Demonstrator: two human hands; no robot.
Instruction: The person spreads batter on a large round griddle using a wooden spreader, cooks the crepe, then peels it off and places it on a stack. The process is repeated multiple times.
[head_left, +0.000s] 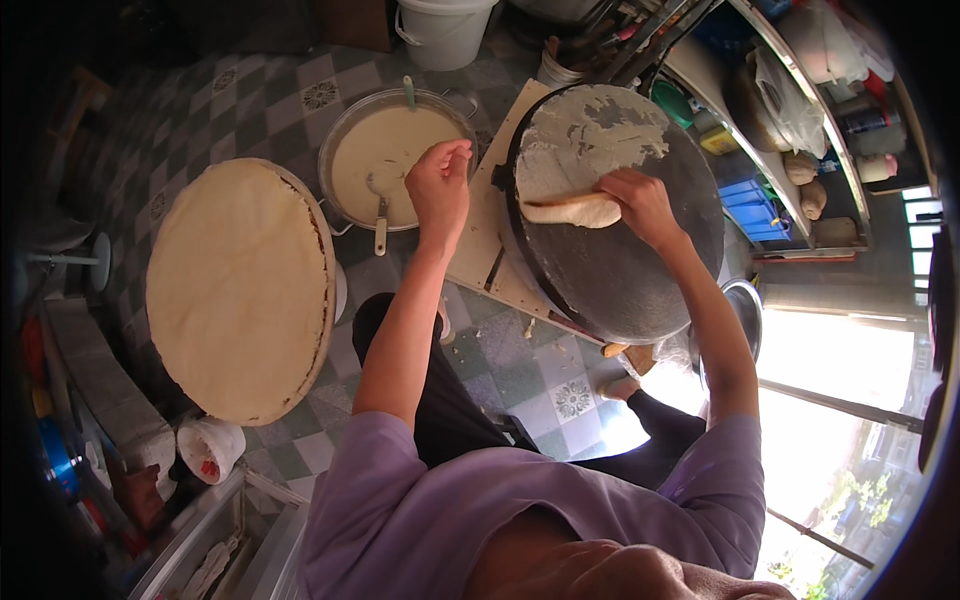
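A large round dark griddle (622, 277) stands in front on the right, its far part coated with pale batter (555, 161). My right hand (637, 199) grips a curved wooden spreader (566, 201) whose lower side is loaded with batter, on the griddle's left half. My left hand (441, 176) holds nothing that I can see; its fingers are curled in above the right edge of a metal pot of batter (352, 131). In that pot rests a ladle (382, 225), its handle over the near rim. At left lies a stack of thin round flatbreads (240, 292) on a round support.
A wooden board (480, 225) lies beneath the griddle. Beyond the pot is a white bucket (448, 34). Shelves (817, 127) with bags and a blue basket (754, 210) line the right. A white bin (212, 448) stands at lower left. Batter scraps dot the tiled floor.
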